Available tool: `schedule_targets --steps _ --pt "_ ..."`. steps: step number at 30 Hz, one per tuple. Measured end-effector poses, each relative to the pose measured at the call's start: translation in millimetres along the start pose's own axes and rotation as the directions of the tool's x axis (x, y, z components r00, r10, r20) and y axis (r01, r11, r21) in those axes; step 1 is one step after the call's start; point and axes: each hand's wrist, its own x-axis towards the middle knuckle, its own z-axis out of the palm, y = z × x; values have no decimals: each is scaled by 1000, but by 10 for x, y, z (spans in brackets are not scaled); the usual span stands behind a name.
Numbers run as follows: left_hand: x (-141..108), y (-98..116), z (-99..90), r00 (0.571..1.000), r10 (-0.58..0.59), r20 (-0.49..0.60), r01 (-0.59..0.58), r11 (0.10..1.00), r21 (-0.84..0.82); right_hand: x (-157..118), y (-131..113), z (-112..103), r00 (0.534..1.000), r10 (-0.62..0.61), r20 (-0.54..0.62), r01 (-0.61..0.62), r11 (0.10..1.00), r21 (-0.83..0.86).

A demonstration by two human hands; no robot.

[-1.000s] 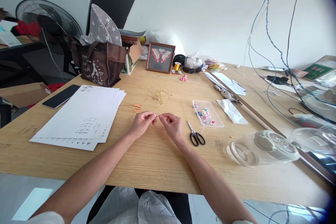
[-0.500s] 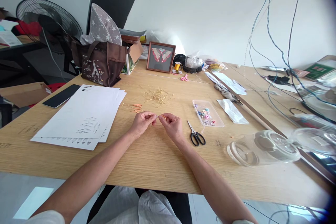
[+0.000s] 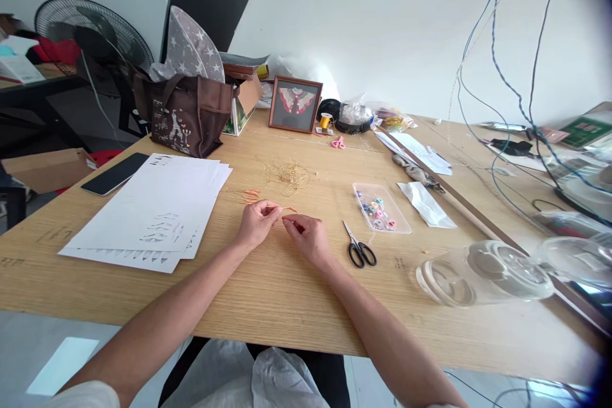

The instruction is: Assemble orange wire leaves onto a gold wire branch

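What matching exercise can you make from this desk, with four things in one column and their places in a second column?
Things:
1. black smartphone
2. black-handled scissors
3. small pink scissors
4. clear plastic box of beads

Places:
A. beside the yellow thread spool
B. left of the white paper sheets
C. just right of the right hand
D. beside the white paper piece

Right pairs: 1-B, 2-C, 3-A, 4-D
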Motion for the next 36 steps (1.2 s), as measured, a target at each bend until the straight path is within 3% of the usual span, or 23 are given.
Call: schedule_targets --steps 5,9,12,16,20,24,30,36 --pt "-4 -6 -31 970 209 125 -238 924 299 17 -10 -90 997 -61 -45 53 986 -159" --pt "-43 42 -5 935 203 290 -281 923 261 98 94 -173 994 8 -112 -11 1000 -28" --pt "-55 70 4 925 163 344 -226 962 153 147 193 -202 988 145 -62 -135 980 145" --pt "-33 91 -11 941 105 323 -101 994 -27 152 247 -176 979 199 48 -204 948 243" --pt "-4 103 -21 978 67 198 -28 981 -190 106 199 -90 987 132 86 -148 963 226" --pt "14 67 -14 997 -2 73 18 974 -224 57 112 -26 997 43 66 -55 982 183" --pt "32 -17 -35 999 38 36 -39 999 38 30 21 -70 994 -101 34 102 994 -41" --pt "3 -29 -34 968 198 152 -239 914 328 46 47 -159 991 -134 -14 130 976 -177"
